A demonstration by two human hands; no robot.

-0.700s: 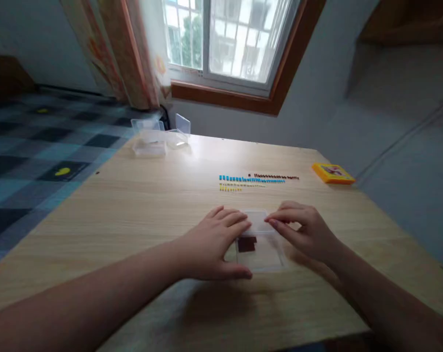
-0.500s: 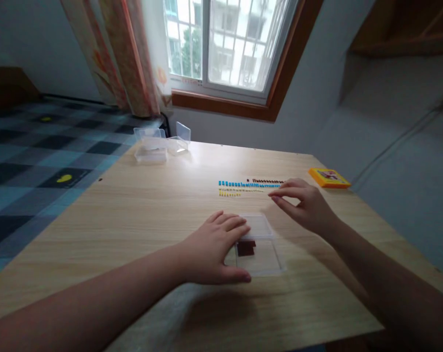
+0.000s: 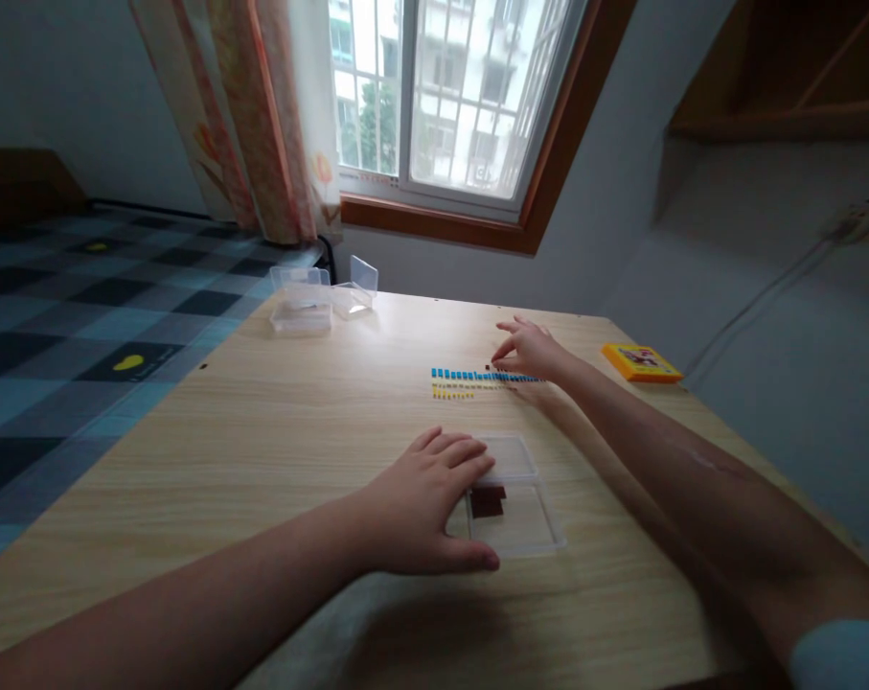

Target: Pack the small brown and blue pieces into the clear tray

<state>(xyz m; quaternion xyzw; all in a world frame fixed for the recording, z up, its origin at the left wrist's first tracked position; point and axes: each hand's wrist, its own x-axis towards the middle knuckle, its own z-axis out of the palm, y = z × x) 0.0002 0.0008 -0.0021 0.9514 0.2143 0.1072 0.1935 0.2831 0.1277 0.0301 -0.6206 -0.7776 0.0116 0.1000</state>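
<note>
My left hand (image 3: pixel 434 498) lies spread over the left edge of an open clear plastic box (image 3: pixel 531 522). Its thumb and fingers reach across the rim. Inside the box a patch of dark brown pieces (image 3: pixel 487 501) sits in the upper left corner. Farther off, my right hand (image 3: pixel 531 350) bends down over rows of tiny pieces, its thumb and index fingertips together beside a small dark brown piece (image 3: pixel 488 367). Whether anything is between those fingertips is too small to tell. A blue row (image 3: pixel 463 375) and a yellow row (image 3: pixel 452 394) run nearby; the hand covers most of the brown row.
Two open clear boxes (image 3: pixel 301 316) stand at the table's far left corner. On the right lies a yellow-orange box (image 3: pixel 641 363). A checked bed (image 3: pixel 118 316) adjoins the left table edge, and a window (image 3: pixel 463 105) is behind.
My right hand has moved left and away from me, from the right end of the rows to the brown piece. My left hand stays on the box. The view has tilted slightly upward.
</note>
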